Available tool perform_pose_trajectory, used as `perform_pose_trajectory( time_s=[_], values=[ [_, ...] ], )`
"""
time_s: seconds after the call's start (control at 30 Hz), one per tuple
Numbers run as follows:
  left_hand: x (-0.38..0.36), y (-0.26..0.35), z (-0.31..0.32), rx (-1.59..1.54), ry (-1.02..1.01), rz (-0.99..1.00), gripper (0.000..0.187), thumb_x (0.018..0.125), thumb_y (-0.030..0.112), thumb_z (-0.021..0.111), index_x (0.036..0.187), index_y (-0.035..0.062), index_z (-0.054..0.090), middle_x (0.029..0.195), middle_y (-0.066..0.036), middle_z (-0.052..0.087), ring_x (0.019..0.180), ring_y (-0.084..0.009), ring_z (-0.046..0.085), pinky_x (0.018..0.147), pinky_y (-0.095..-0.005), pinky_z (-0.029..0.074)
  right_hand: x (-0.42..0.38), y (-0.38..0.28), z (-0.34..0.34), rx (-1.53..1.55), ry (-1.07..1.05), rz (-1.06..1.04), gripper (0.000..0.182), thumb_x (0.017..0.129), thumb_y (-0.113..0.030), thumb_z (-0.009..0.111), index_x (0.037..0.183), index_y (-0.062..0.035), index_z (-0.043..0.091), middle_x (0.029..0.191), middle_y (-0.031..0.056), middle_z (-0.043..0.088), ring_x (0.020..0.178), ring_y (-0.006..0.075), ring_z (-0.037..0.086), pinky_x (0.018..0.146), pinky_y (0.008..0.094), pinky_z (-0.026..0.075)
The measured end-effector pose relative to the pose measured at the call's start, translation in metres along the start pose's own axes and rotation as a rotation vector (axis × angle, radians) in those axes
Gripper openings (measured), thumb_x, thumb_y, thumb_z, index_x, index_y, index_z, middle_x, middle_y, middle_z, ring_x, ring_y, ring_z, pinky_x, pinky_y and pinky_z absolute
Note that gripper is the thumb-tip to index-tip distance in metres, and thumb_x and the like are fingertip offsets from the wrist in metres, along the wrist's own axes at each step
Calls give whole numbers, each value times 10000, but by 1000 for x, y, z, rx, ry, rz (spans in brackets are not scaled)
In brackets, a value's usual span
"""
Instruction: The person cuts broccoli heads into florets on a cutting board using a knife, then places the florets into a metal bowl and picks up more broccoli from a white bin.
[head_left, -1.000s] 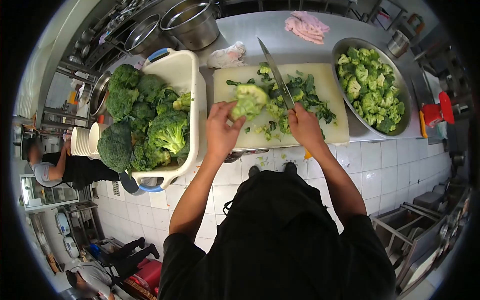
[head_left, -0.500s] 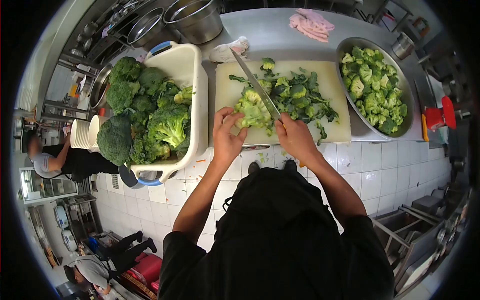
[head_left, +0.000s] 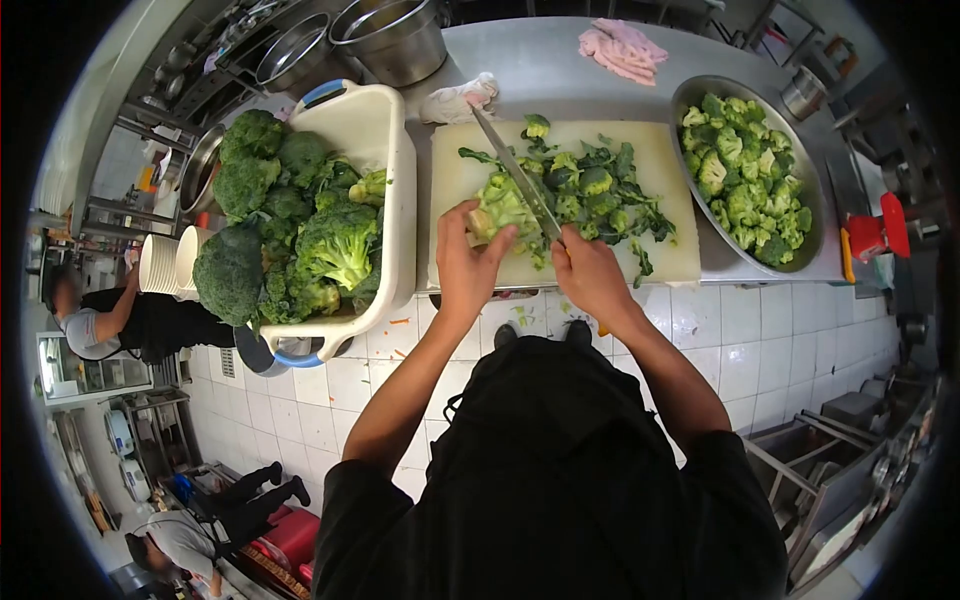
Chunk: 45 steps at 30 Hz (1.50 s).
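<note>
My right hand (head_left: 590, 268) is closed round the handle of a long knife (head_left: 522, 180), whose blade slants up and left over the cutting board (head_left: 665, 145). Under and beside the blade lies a pale green broccoli head (head_left: 500, 205). My left hand (head_left: 470, 262) is wrapped against the near left side of that head, its fingers curled on the stem. Dark leaves and small florets (head_left: 597, 182) are spread right of the blade. One loose floret (head_left: 537, 126) sits near the board's far edge.
Left of the board, a white basket (head_left: 402, 200) holds whole broccoli heads. At right is a metal bowl (head_left: 812, 240) of cut florets. Cloths (head_left: 622, 52) and steel pots (head_left: 390, 50) stand along the back. Two people (head_left: 100, 325) are at the left.
My left hand has shifted slightly right and turned, with its fingers closer on the broccoli head. The head has turned a little, showing its cut stem. The knife has barely moved.
</note>
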<state>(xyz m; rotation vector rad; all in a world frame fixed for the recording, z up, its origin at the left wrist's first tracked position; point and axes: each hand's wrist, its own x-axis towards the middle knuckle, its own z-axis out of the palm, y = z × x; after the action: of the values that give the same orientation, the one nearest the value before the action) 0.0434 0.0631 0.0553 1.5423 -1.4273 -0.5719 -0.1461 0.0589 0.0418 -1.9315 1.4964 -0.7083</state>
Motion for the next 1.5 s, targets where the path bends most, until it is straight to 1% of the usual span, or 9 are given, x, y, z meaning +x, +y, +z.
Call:
perform_pose_trajectory(
  time_s=[0.1, 0.2, 0.4, 0.63, 0.73, 0.93, 1.13, 1.33, 1.5],
  values=[
    [23, -9, 0, -220, -22, -364, 441, 840, 79, 815, 1198, -42, 589, 1273, -181, 569, 951, -193, 612, 693, -338, 564, 0, 0, -4, -10, -25, 22, 181, 999, -191, 546, 975, -13, 529, 728, 263, 637, 740, 497, 620, 676, 571, 471],
    [33, -17, -5, -250, -4, -379, 412, 814, 29, 809, 1173, -43, 619, 1229, -151, 586, 960, -180, 636, 721, -349, 571, -6, 0, -3, 10, 9, -16, 188, 1001, -190, 548, 964, -7, 529, 720, 260, 635, 730, 495, 620, 662, 567, 470],
    [13, -15, -18, 173, -128, 434, 432, 744, -82, 746, 1162, 2, 674, 1213, -129, 582, 1020, -266, 663, 796, -365, 568, 0, -18, -24, 84, 69, -36, 152, 986, -162, 563, 957, -16, 532, 678, 246, 620, 681, 487, 616, 622, 567, 472],
    [1, -6, -22, 154, -228, 401, 447, 731, -103, 721, 1151, 44, 688, 1216, -130, 577, 1054, -319, 649, 900, -392, 547, 12, -47, -37, 115, 202, -105, 136, 982, -136, 561, 987, -1, 541, 642, 235, 614, 641, 469, 626, 598, 565, 476],
    [2, -11, -18, 143, -209, 484, 450, 725, -127, 684, 1146, 32, 678, 1219, -136, 579, 975, -320, 652, 764, -382, 564, 11, -42, -23, 16, 182, -111, 161, 977, -143, 563, 1031, 8, 554, 650, 230, 627, 668, 448, 651, 633, 564, 497],
    [2, -11, -16, 143, -201, 507, 443, 719, -133, 675, 1132, 26, 684, 1224, -136, 584, 975, -319, 654, 749, -389, 566, 11, -21, -1, -140, -48, 43, 216, 968, -175, 541, 1083, 3, 579, 732, 233, 679, 765, 432, 683, 730, 553, 531],
    [4, -11, -17, 194, -240, 466, 462, 720, -133, 678, 1153, 29, 682, 1235, -147, 564, 1003, -329, 651, 747, -393, 568, 19, -27, -31, -343, -187, -93, 212, 920, -139, 564, 1075, 2, 591, 751, 232, 689, 795, 424, 700, 719, 539, 544],
    [1, -6, -18, 230, -172, 317, 422, 742, -101, 718, 1141, 26, 672, 1257, -166, 508, 1043, -346, 632, 730, -382, 588, 27, 13, -33, -284, 156, -47, 176, 974, -153, 557, 1049, 3, 586, 714, 225, 669, 705, 446, 667, 662, 564, 520],
    [-2, -25, -12, 76, -45, 209, 444, 725, -76, 772, 1145, 13, 660, 1245, -136, 519, 1035, -294, 637, 718, -360, 600, 16, 10, -19, -58, 191, 9, 174, 977, -168, 559, 1015, 2, 553, 719, 229, 665, 683, 464, 654, 656, 568, 517]
  ],
)
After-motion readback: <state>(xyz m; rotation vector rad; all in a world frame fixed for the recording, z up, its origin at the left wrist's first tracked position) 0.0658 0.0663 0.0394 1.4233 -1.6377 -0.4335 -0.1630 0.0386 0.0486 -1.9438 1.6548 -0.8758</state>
